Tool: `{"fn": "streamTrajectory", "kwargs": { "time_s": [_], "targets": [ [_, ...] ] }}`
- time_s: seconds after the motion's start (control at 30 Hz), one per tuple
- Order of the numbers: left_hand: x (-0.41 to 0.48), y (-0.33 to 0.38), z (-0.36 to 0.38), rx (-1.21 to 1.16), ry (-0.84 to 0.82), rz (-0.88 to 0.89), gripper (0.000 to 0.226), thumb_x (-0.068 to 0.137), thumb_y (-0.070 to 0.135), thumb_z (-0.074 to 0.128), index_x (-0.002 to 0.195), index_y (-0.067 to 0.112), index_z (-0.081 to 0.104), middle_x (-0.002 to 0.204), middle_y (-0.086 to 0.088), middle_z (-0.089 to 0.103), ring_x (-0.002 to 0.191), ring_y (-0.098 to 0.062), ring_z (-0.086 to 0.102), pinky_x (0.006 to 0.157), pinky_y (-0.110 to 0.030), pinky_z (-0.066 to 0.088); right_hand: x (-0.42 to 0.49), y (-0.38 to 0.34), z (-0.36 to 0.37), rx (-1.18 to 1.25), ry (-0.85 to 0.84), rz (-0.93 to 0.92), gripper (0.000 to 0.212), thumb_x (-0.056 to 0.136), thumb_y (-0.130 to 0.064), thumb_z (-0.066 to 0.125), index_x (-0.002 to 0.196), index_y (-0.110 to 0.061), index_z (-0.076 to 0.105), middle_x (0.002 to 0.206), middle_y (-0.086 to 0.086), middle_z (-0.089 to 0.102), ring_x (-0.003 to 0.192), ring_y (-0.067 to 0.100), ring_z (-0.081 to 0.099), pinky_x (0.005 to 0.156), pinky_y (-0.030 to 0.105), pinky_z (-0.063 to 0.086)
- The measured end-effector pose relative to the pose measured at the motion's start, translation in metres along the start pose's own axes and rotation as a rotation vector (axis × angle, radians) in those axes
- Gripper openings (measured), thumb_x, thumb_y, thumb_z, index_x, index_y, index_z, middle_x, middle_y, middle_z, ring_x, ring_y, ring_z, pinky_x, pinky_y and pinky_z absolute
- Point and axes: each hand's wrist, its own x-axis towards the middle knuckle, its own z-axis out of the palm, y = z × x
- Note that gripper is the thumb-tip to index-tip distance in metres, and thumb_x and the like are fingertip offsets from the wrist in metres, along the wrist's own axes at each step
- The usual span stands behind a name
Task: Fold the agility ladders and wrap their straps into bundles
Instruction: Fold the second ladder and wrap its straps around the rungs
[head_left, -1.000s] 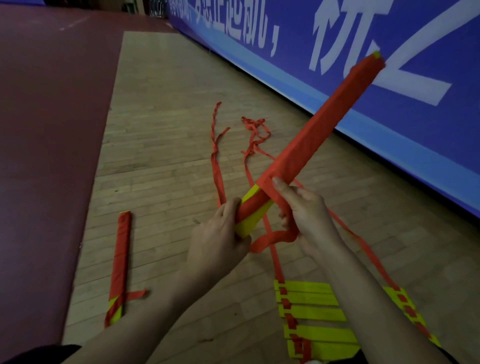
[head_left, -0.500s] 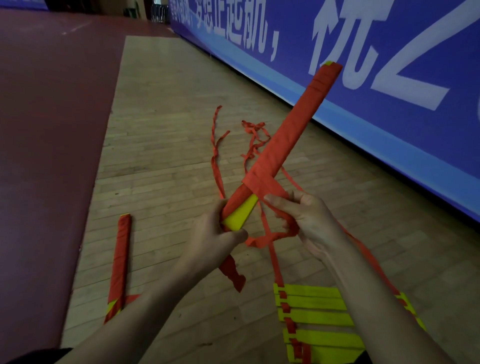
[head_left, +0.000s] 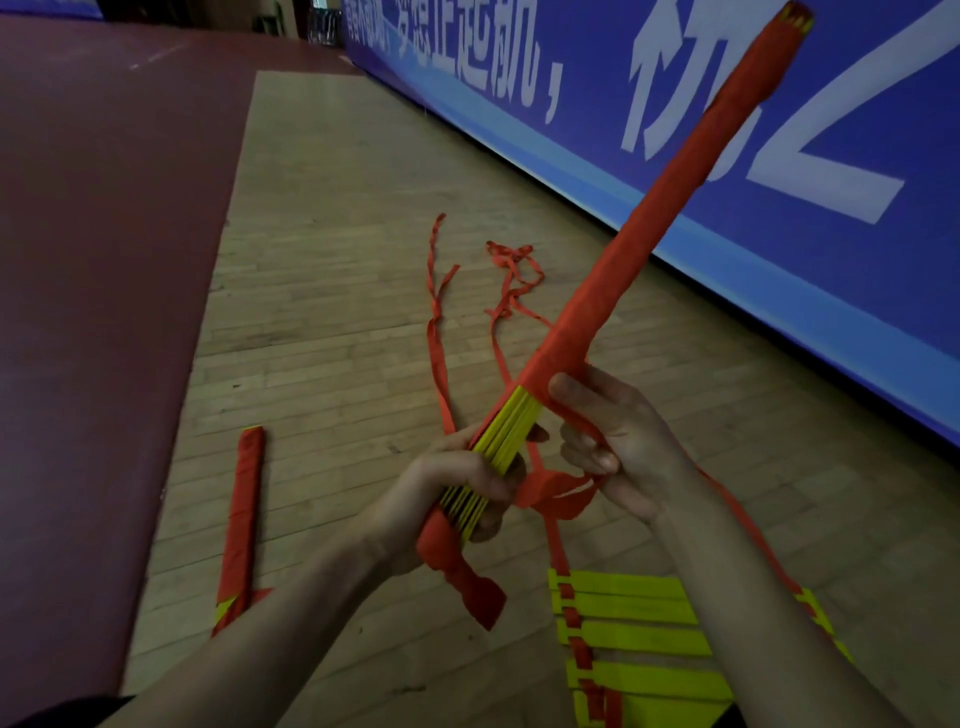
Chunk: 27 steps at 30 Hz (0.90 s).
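Now grips the held bundle (head_left: 649, 228) low down with the left grip (head_left: 457, 483), fingers curled round its near end. Keeps it in the air over the wooden floor (head_left: 337, 260), slanted from near centre up toward the far right. Has rolled it about its length since half a second ago, so shows a stack of yellow rung edges (head_left: 511, 431) in place of one flat yellow face. Has also swung the far tip higher and further right, close to the top edge of view against the blue banner (head_left: 571, 130). Pinches the loose strap (head_left: 556, 493) with the right grip (head_left: 623, 447), fingers curled round it and thumb pressed on the lower rim of the red wrapping. Leaves a short red tail (head_left: 478, 592) hanging below the left grip, as earlier.

Leaves unmoved on the floor the second bundle (head_left: 241, 514) at the near left beside the maroon mat (head_left: 104, 260), the tangled straps (head_left: 509, 280) further off, and the flat ladder (head_left: 634, 623) at the near right.

Cannot follow the strap's run behind the right palm. Hides part of the yellow stack under the left fingers. Loses the flat ladder's nearest rungs at the bottom edge and behind the right forearm. Cuts the banner's white lettering at the top and right.
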Motion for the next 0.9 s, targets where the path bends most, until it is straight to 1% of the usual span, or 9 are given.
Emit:
{"fn": "streamTrajectory", "kwargs": {
  "time_s": [0.1,0.17,0.3,0.4,0.47,0.6,0.7,0.77,0.9],
  "targets": [
    [0.002,0.003,0.004,-0.003,-0.029,-0.022,0.058,0.057,0.012,0.062,0.114,0.006,0.06,0.081,-0.008,0.059,0.052,-0.014,0.049,0.045,-0.021,0.041,0.001,0.002,-0.001,-0.079,0.084,-0.052,0.024,0.057,-0.033,0.081,0.077,-0.019,0.077,0.061,-0.003,0.057,0.033,0.002,0.03,0.029,0.014,0.021],
    [0.002,0.008,0.005,0.179,0.03,-0.022,0.056,0.058,0.016,0.065,0.113,0.012,0.059,0.087,-0.004,0.063,0.062,-0.015,0.058,0.053,-0.026,0.049,0.004,0.004,-0.002,-0.128,0.173,-0.074,0.04,0.052,-0.039,0.085,0.083,-0.014,0.077,0.069,0.005,0.058,0.035,0.004,0.032,0.029,0.015,0.023],
    [0.001,0.004,0.011,0.924,0.352,0.064,0.055,0.081,0.022,0.068,0.124,0.043,0.041,0.1,0.013,0.055,0.074,0.002,0.059,0.065,-0.022,0.053,0.005,0.013,-0.001,-0.259,0.37,-0.129,0.045,0.049,-0.047,0.085,0.08,-0.016,0.076,0.061,0.001,0.056,0.035,0.003,0.034,0.03,0.016,0.024],
    [0.002,-0.019,0.016,1.556,0.558,0.158,0.058,0.093,0.039,0.052,0.144,0.023,0.028,0.111,0.005,0.053,0.086,-0.014,0.059,0.07,-0.035,0.05,0.009,0.02,0.003,-0.323,0.46,-0.136,0.028,0.065,-0.039,0.084,0.078,-0.017,0.073,0.049,-0.01,0.051,0.035,0.002,0.035,0.032,0.017,0.026],
    [0.006,-0.027,0.011,1.714,0.629,0.157,0.064,0.095,0.045,0.045,0.147,0.016,0.022,0.125,0.0,0.049,0.096,-0.022,0.061,0.074,-0.038,0.052,0.01,0.023,0.005,-0.374,0.493,-0.149,0.025,0.069,-0.037,0.082,0.075,-0.016,0.071,0.044,-0.013,0.049,0.035,0.002,0.037,0.032,0.016,0.027],
    [0.01,-0.025,0.001,1.752,0.646,0.141,0.06,0.088,0.047,0.056,0.135,0.018,0.032,0.117,0.003,0.055,0.085,-0.018,0.064,0.061,-0.034,0.052,0.006,0.023,0.009,-0.427,0.483,-0.199,0.024,0.072,-0.039,0.081,0.076,-0.018,0.071,0.045,-0.014,0.055,0.037,-0.001,0.045,0.036,0.012,0.032],
    [0.01,-0.024,0.005,1.636,0.671,0.194,0.046,0.08,0.035,0.065,0.116,0.017,0.043,0.093,0.007,0.059,0.071,-0.021,0.063,0.044,-0.026,0.03,0.004,0.02,0.009,-0.482,0.464,-0.235,0.027,0.073,-0.043,0.079,0.076,-0.017,0.071,0.045,-0.014,0.054,0.039,0.0,0.046,0.038,0.013,0.033],
    [0.01,-0.024,0.005,1.574,0.704,0.268,0.045,0.074,0.028,0.07,0.11,0.014,0.048,0.074,0.014,0.048,0.062,-0.023,0.06,0.042,-0.022,0.023,0.004,0.017,0.009,-0.489,0.42,-0.24,0.025,0.076,-0.041,0.077,0.082,-0.017,0.071,0.046,-0.014,0.056,0.04,-0.001,0.048,0.039,0.013,0.035],
    [0.007,-0.019,0.0,1.434,0.713,0.272,0.044,0.075,0.025,0.072,0.111,0.014,0.048,0.072,0.006,0.054,0.066,-0.027,0.059,0.051,-0.033,0.038,0.003,0.012,0.008,-0.414,0.318,-0.127,0.019,0.082,-0.036,0.072,0.09,-0.018,0.069,0.049,-0.01,0.059,0.039,0.002,0.05,0.037,0.018,0.039]
  ]
}}
